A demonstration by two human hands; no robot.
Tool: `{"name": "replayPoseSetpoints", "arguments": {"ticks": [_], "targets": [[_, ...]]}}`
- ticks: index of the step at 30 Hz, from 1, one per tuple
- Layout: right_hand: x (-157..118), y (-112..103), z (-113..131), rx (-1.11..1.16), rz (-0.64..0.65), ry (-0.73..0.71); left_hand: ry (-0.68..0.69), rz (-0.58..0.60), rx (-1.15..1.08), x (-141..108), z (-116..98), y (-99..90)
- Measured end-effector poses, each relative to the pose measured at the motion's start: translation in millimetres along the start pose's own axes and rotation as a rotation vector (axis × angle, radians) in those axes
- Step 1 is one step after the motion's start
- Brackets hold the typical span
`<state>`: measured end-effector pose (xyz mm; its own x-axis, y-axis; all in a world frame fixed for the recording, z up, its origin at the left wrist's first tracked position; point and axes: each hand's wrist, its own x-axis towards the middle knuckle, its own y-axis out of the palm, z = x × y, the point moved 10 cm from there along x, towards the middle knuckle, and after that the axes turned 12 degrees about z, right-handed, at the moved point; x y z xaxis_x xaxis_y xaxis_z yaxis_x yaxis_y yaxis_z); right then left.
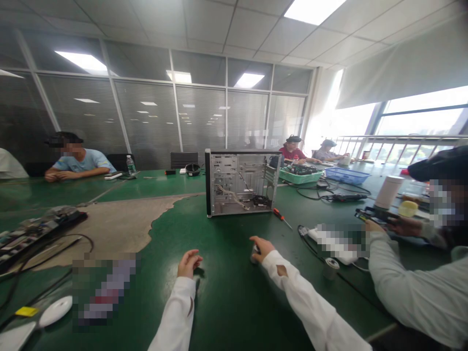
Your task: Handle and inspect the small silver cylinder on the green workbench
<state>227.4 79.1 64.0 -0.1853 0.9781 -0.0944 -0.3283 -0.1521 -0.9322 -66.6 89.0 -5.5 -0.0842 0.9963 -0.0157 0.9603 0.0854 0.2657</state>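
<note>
A computer case [241, 185] with its side panel off stands upright on the green table, its metal frame, loose cables and a dark fan-like part showing inside. In front of it, at the lower middle, my left hand [188, 264] is held loosely curled, fingers apart and nothing visible in it. My right hand [262, 248] is farther right, index finger pointing left, the other fingers bent round a small greyish thing that I cannot make out. Between that hand and the case's right corner lies an orange-handled screwdriver [279, 214].
At right a co-worker's hands [398, 226] hold a dark tool near a white power strip [340, 246] and a small can [331, 268]. A green basket [302, 179] and blue basket [347, 174] stand behind. Cables, a circuit board [40, 234] and white mouse [56, 311] lie left.
</note>
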Motion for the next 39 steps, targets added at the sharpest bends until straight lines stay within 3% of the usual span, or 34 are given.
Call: {"name": "replayPoseSetpoints", "arguments": {"ticks": [5, 8, 10, 15, 19, 23, 27, 31, 39], "targets": [[25.0, 12.9, 100.4, 0.095, -0.025, -0.276, 0.02, 0.013, 0.033, -1.5, -1.7, 1.6], [35.7, 22.7, 134.1, 0.14, -0.033, -0.353, 0.053, 0.037, 0.076, -0.4, -4.0, 7.5], [40.3, 33.2, 143.1, 0.159, -0.04, -0.364, 0.08, 0.051, 0.115, 0.4, -6.5, 12.5], [29.1, 51.2, 124.3, 0.335, -0.199, -0.408, 0.165, 0.221, 0.304, -3.2, -17.6, 42.3], [14.0, 61.5, 92.3, 0.428, -0.253, -0.431, 0.27, 0.218, 0.519, -14.5, -32.9, 57.9], [13.7, 62.0, 68.5, 0.53, -0.266, -0.359, 0.344, 0.252, 0.731, -19.9, -39.3, 75.5], [15.2, 59.4, 73.2, 0.53, -0.262, -0.392, 0.371, 0.206, 0.755, -18.4, -40.7, 78.0], [13.7, 60.4, 84.1, 0.497, -0.218, -0.471, 0.348, 0.304, 0.659, -19.5, -38.8, 87.4], [12.6, 62.8, 85.1, 0.488, -0.156, -0.435, 0.311, 0.319, 0.616, -22.7, -40.4, 88.3]]}}
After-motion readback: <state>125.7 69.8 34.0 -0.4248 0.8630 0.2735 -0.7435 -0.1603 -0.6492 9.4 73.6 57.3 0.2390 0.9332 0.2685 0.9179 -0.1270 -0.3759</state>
